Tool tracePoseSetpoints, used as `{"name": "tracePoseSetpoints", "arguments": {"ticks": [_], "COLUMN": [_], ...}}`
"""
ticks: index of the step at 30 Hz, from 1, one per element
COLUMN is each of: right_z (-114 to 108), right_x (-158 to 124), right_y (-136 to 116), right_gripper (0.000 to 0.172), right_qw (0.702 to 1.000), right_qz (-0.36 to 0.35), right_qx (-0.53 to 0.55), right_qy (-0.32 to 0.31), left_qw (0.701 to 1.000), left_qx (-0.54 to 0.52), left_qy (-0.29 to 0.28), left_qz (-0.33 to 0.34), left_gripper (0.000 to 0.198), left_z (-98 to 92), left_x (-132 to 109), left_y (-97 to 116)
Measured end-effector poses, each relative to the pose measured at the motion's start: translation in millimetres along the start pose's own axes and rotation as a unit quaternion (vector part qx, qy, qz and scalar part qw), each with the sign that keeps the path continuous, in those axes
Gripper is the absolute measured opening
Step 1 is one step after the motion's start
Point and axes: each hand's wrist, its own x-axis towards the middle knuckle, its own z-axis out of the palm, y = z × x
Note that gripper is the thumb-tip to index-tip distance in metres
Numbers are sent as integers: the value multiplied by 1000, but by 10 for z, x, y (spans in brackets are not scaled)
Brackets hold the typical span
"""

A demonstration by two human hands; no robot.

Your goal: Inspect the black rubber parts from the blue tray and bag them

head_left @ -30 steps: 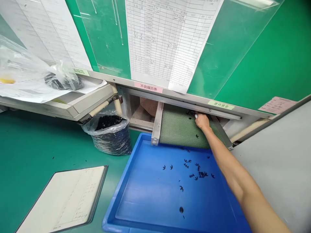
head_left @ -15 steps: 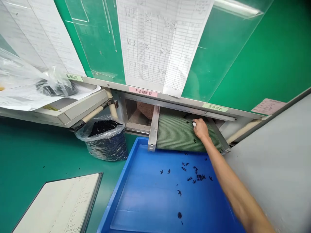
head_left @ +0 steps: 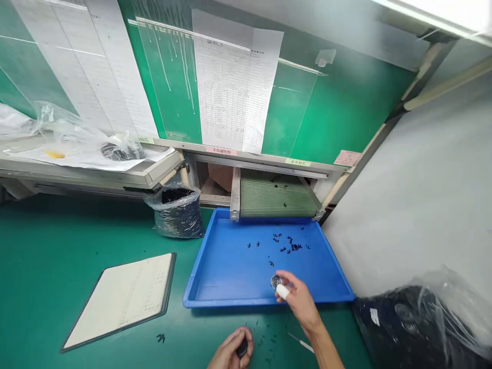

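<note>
The right hand pinches a round, glossy, ringed disc, the left hand clasps a black piece, and a pink label reads 不良履历表.

Tray looks like smooth plastic with a soft sheen, belt is ribbed and matt, side rail dull bare metal. The open bag is crinkly shiny plastic, notebook pages matt paper, tabletop kinda satiny.

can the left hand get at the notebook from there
Probably yes: nothing seems to stand between the left hand and the notebook, though that hand holds a dark object.
</note>
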Motion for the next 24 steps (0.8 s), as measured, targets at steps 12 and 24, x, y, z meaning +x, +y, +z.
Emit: {"name": "tracePoseSetpoints", "arguments": {"ticks": [12,24], "right_z": [240,303], "right_x": [-927,-1067], "right_y": [363,336], "right_gripper": [34,21], "right_qw": [999,984], "right_qz": [-23,-78], "right_qx": [-29,-153], "right_qy": [-32,-36], "left_qw": [966,949], "left_qx": [235,304], "left_qy": [-37,-12], "left_qz": [106,87], "left_gripper": [33,40], "left_z": [702,661], "left_x": [-375,-460], "left_y": [194,122]}}
